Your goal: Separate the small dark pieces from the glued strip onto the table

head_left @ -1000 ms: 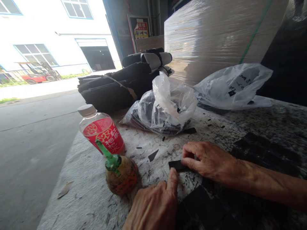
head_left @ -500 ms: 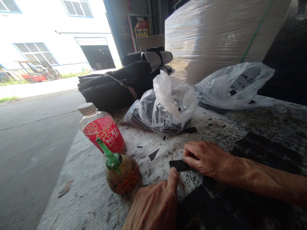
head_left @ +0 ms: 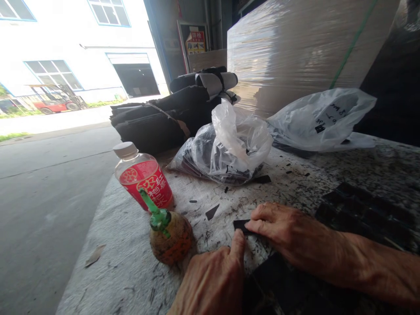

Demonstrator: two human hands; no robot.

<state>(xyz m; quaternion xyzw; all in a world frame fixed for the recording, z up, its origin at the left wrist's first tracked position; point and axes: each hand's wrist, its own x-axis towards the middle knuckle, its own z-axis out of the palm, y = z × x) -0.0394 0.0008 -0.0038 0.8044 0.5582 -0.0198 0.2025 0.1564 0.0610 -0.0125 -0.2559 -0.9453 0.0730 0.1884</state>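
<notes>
A small black strip (head_left: 241, 225) lies flat on the pale work surface, between my two hands. My right hand (head_left: 275, 227) is closed on its right part, thumb and fingers pressed together over it. From the bottom, my left hand (head_left: 215, 278) reaches up with one finger pressed to the strip's near left edge; its other fingers are curled under and partly hidden. Dark flat pieces (head_left: 278, 280) lie below my right forearm. Left of my hands sits a round orange-brown object with a green handle (head_left: 172, 240).
A red-labelled bottle (head_left: 144, 179) stands near the left edge. Behind are a plastic bag of dark pieces (head_left: 226, 153), another clear bag (head_left: 321, 118) and stacked black sheets (head_left: 157, 116). Dark pieces (head_left: 367, 210) lie at right. A wrapped load (head_left: 288, 57) stands at the back.
My right hand has shifted slightly left and down along the strip, covering more of it. My left hand stays at the strip's edge. The whole view has shifted a little.
</notes>
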